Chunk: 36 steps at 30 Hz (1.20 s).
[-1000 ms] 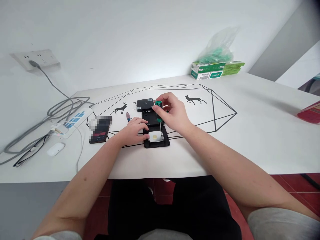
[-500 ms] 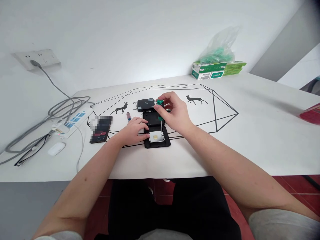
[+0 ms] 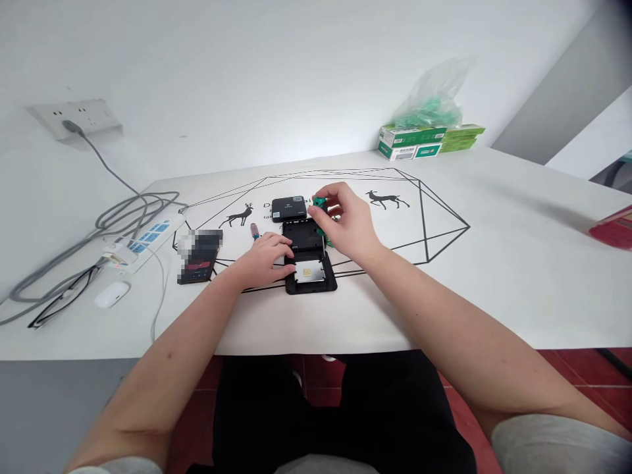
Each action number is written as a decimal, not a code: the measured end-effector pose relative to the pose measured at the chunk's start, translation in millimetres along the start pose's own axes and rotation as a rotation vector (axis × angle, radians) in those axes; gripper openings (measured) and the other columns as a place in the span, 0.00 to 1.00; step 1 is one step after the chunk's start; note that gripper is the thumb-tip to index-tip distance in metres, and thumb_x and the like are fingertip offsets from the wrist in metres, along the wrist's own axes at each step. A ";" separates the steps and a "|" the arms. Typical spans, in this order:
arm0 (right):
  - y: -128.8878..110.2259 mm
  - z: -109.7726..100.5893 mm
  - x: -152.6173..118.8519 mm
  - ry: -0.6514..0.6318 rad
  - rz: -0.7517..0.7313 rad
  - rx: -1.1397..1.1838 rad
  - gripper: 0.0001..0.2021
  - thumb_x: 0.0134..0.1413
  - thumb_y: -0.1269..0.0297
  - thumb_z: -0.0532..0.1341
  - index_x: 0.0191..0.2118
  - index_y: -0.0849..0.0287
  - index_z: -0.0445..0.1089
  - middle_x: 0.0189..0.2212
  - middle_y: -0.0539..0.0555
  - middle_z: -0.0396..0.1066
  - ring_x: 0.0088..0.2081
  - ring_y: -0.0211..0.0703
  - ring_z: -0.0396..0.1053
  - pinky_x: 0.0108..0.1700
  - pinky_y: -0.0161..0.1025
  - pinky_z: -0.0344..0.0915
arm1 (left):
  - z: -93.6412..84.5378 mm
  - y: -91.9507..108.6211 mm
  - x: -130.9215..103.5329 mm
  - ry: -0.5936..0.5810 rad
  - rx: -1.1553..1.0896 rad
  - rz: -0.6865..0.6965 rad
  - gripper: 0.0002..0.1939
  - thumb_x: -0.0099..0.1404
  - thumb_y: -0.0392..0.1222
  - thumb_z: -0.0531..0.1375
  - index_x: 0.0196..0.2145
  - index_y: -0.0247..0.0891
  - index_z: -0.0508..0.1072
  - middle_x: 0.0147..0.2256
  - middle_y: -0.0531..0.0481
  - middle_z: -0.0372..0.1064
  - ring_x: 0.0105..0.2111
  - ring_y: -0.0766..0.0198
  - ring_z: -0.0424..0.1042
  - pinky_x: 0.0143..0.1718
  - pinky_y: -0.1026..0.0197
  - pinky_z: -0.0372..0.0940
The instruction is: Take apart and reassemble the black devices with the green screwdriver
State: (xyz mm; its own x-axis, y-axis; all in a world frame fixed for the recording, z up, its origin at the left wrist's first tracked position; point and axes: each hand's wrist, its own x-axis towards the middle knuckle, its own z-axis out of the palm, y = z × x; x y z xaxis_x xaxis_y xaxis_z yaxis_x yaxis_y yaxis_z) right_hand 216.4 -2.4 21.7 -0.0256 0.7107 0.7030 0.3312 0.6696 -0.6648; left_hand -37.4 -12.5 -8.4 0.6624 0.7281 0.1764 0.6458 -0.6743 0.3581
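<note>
An opened black device casing [image 3: 311,288] lies flat on the table, with a silver metal plate [image 3: 316,270] bearing a small gold square in its near half. Just beyond it is a second black casing part [image 3: 299,237]. My left hand [image 3: 268,260] rests at the left side of these parts, fingers spread and touching their edge. My right hand [image 3: 345,220] grips a green-handled screwdriver [image 3: 320,202] above the right side. Its thin shaft points down toward the plate's upper right corner; whether the tip touches cannot be made out.
A black box-shaped device [image 3: 289,209] lies behind the casing. Another screwdriver [image 3: 254,230] and a phone [image 3: 200,258] lie to the left. Further left are a power strip [image 3: 151,237], cables, glasses [image 3: 64,299] and a white case [image 3: 112,294]. Green boxes [image 3: 412,136] stand by the wall.
My right hand and the screwdriver have shifted slightly to the right, and the shaft has come away a little from the plate. My left hand stays where it was.
</note>
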 end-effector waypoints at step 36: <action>0.9 4.9 -5.4 0.113 0.036 0.116 0.15 0.67 0.51 0.67 0.51 0.48 0.65 0.51 0.54 0.77 0.48 0.46 0.78 0.46 0.47 0.80 | 7.0 -28.5 9.7 0.309 0.096 -0.196 0.06 0.76 0.40 0.61 0.43 0.43 0.80 0.49 0.43 0.80 0.56 0.45 0.74 0.65 0.39 0.67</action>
State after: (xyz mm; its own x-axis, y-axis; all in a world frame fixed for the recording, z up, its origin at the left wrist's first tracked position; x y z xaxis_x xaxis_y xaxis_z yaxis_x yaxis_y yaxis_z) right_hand 212.2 -4.6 16.0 0.0922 0.7101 0.6981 0.2183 0.6696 -0.7099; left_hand -46.7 12.9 -23.3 0.3860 0.8376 0.3865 0.7915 -0.5159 0.3276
